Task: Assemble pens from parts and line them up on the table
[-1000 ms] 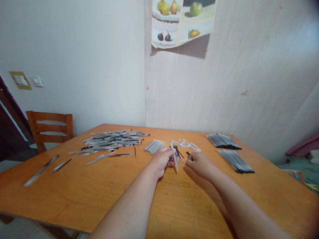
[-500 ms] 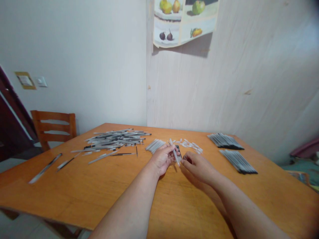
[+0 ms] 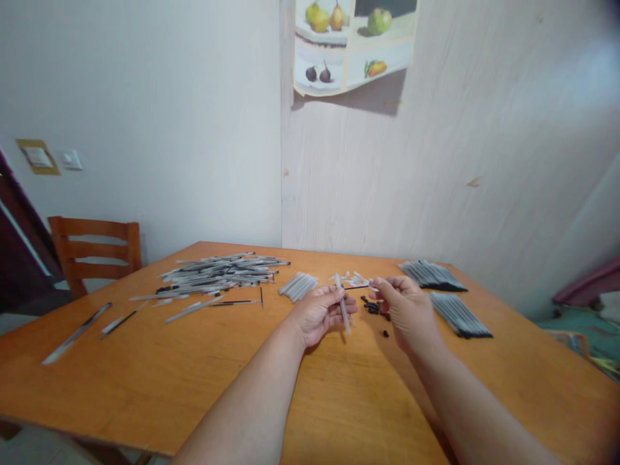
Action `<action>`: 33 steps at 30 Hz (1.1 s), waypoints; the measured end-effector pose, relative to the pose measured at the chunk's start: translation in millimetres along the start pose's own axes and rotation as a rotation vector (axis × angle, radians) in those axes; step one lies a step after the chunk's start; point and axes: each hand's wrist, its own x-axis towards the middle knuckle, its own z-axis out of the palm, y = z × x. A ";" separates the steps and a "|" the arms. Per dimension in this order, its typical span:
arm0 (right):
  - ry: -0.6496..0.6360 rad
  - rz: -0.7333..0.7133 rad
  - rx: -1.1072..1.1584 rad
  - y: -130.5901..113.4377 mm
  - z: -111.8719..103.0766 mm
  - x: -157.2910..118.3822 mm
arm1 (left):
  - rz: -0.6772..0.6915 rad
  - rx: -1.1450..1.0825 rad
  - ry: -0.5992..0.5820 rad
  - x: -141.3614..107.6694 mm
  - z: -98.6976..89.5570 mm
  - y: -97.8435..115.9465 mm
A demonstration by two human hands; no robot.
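The left hand (image 3: 317, 314) pinches a clear tube (image 3: 344, 316); the right hand (image 3: 409, 311) grips a dark refill (image 3: 356, 287). Two pen rows (image 3: 460, 314) look finished; a loose pile (image 3: 223, 271) seemingly awaits.

Soft, fairly bright light in a slightly smeared wide-angle view.
Pale glare whitens the wall (image 3: 593, 71) at upper right; shadows fall under the poster (image 3: 378, 55) and on the table (image 3: 232, 394), left of the right forearm (image 3: 477, 400), consistent with light from the right. The heap of pens (image 3: 225, 270) looks soft; edges stretch, and the top right corner darkens.
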 end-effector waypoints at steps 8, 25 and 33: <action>0.213 -0.009 0.241 -2.6 -32.6 30.3 | -0.106 0.213 -0.089 -3.5 -2.5 -2.8; 0.241 -0.026 0.175 2.0 -45.9 39.8 | -0.176 0.320 -0.210 -4.9 -6.6 -5.3; 0.202 0.001 0.144 0.6 -43.4 36.6 | -0.221 0.342 -0.205 -9.2 -2.0 -1.8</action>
